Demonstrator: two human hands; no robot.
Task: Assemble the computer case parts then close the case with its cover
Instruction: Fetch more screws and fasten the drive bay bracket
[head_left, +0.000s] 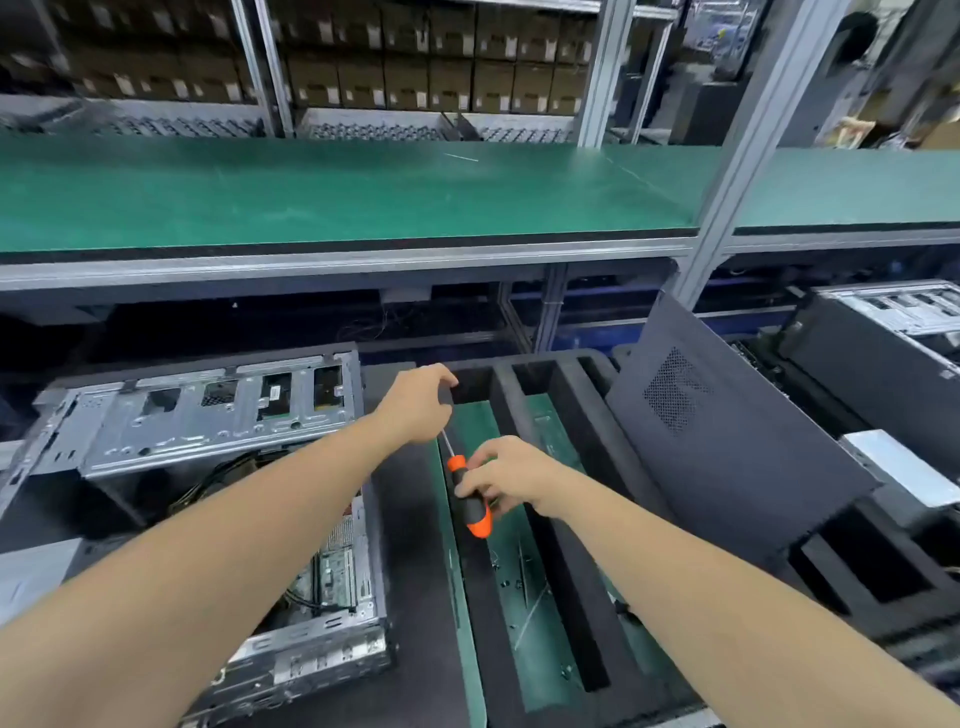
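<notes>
Right hand (501, 475) grips the orange-and-black screwdriver (470, 501) by its handle, above the black foam tray (584, 623). Left hand (418, 402) curls over the screwdriver's metal tip; whether it pinches anything cannot be told. Open computer case (208, 415) lies left of the tray. Its dark cover (737, 441) leans at the tray's right side.

Two hands (422, 402) (511, 480), one screwdriver (470, 499), one cover (727, 457)

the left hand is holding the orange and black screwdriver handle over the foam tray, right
No: the head view shows the right hand holding the orange and black screwdriver handle over the foam tray; the left hand is by its shaft.
</notes>
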